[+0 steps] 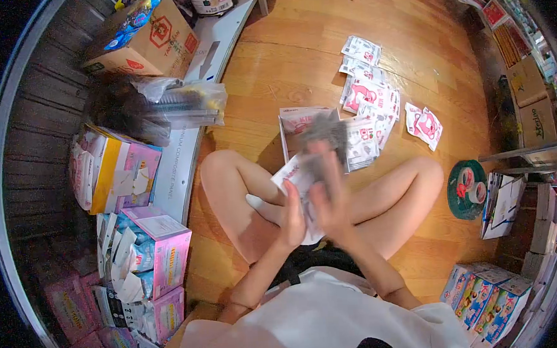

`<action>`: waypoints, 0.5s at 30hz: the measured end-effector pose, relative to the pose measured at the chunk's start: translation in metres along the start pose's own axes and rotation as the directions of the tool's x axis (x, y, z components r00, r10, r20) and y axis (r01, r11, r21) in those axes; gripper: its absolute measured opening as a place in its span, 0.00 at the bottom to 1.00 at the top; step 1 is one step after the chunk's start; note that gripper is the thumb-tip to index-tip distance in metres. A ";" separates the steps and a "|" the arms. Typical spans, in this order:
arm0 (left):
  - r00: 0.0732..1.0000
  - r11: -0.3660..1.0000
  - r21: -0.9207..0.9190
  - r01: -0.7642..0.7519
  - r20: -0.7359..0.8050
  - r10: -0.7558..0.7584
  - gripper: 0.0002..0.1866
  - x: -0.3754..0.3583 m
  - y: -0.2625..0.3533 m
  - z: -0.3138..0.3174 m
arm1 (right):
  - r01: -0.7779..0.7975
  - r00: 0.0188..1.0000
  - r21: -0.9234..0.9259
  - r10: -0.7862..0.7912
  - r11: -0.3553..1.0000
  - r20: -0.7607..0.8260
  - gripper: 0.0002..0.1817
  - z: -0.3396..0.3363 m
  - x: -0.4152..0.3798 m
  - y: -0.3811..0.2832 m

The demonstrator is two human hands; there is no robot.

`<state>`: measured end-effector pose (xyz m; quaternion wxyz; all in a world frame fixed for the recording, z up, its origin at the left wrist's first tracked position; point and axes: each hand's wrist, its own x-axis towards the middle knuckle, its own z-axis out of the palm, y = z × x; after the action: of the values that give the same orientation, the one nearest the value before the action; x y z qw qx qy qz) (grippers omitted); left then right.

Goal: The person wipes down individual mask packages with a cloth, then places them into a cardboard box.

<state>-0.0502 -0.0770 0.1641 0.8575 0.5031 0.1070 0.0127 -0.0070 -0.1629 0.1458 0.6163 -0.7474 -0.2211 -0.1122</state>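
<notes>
My left hand [292, 216] is closed around the left side of a white printed packet [288, 171], held over my lap between my crossed legs. My right hand [332, 199] is blurred by motion at the packet's right side, its fingers near a smeared dark grey item [327, 133]; whether it grips that item is unclear. Just beyond my hands, an open white box [301, 112] with red print sits on the floor, partly covered by the grey blur. White packets with pink pictures [362, 96] lie overlapping to the right of the box. One separate packet [423, 125] lies further right.
Shelves at the left hold a cardboard carton [167, 39], plastic-wrapped goods [191, 104] and pink boxes [172, 254]. On the right are a green round tray [457, 192] with tape rolls, a packed shelf, and colourful boxes [487, 298] near my right knee's side.
</notes>
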 end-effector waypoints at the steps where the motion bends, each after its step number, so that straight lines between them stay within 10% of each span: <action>1: 0.999 1.000 0.028 -0.007 -0.040 0.008 0.38 -0.002 -0.010 -0.002 | 0.128 0.980 -0.168 -0.098 0.978 0.175 0.24 0.001 -0.002 -0.014; 6: 1.000 0.987 -0.159 -0.009 -0.013 0.008 0.40 -0.012 0.000 -0.011 | 0.206 0.930 -0.109 -0.160 0.972 0.332 0.28 -0.002 0.015 -0.011; 9: 0.996 0.998 -0.050 0.030 0.091 -0.026 0.40 -0.020 -0.009 -0.019 | -0.204 0.979 0.369 0.183 0.907 0.093 0.34 0.011 0.031 0.000; 15: 0.983 0.998 0.024 -0.065 -0.173 0.068 0.38 -0.002 0.002 -0.025 | 0.099 0.942 0.151 -0.141 0.984 0.303 0.39 0.023 -0.011 -0.013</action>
<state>-0.0568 -0.0548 0.1544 0.8393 0.5113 0.1647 0.0840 -0.0252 -0.1405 0.1467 0.6143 -0.6978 -0.3681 -0.0149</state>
